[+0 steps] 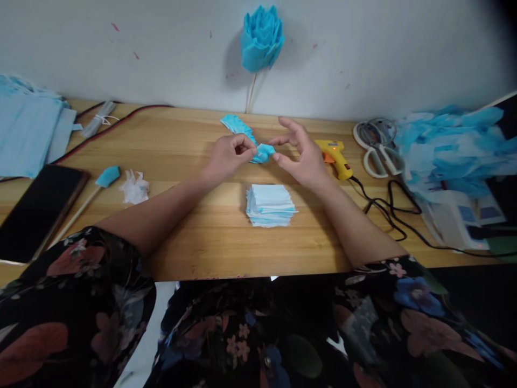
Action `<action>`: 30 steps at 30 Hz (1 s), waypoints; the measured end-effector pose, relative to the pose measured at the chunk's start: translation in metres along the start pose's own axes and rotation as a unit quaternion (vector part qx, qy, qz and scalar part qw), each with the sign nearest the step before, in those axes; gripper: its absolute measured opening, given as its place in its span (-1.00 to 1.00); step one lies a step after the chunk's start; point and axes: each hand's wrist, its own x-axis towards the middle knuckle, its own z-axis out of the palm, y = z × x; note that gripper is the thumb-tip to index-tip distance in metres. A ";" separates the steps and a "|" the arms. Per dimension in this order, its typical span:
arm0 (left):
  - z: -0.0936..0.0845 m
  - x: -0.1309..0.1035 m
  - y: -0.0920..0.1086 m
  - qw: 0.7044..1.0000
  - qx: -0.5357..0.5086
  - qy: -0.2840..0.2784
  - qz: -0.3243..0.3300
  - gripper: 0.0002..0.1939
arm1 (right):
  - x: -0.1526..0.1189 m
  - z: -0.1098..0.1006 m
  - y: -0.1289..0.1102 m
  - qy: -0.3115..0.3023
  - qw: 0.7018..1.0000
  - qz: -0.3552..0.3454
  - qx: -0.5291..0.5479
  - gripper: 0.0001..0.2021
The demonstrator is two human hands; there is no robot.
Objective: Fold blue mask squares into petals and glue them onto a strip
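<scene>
Over the wooden desk (pixel 194 237), the left hand (pixel 230 156) pinches a folded blue piece (pixel 265 152), its right edge at the fingertips of the right hand (pixel 302 155). A stack of pale-blue squares (pixel 270 206) lies nearer. A yellow glue gun (pixel 340 161) and scissors (pixel 376 161) lie right, a smartphone (pixel 40 210) left; at the far side a blue flower (pixel 262 40) stands on a stick (pixel 251 92).

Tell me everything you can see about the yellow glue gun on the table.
The yellow glue gun lies on its side on the wooden table, between the right hand and the white-handled scissors. It looks plastic, with an orange trigger, a small glowing spot on its body and a black cord leaving its handle. Its nozzle can't be made out. Neither hand grips it.
</scene>
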 end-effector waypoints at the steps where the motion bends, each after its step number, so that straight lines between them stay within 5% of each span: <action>1: 0.000 0.000 -0.001 1.000 0.001 0.002 0.002 -0.91 | 0.000 -0.001 0.002 0.003 1.000 0.002 0.005 -0.24; 18: 0.000 0.000 0.002 1.000 -0.016 0.003 -0.001 -0.91 | 0.006 0.019 0.009 0.000 0.997 -0.020 -0.075 -0.47; 30: 0.001 0.000 0.002 1.000 -0.028 0.003 -0.006 -0.92 | 0.003 0.008 -0.004 -0.009 0.998 -0.030 -0.056 -0.44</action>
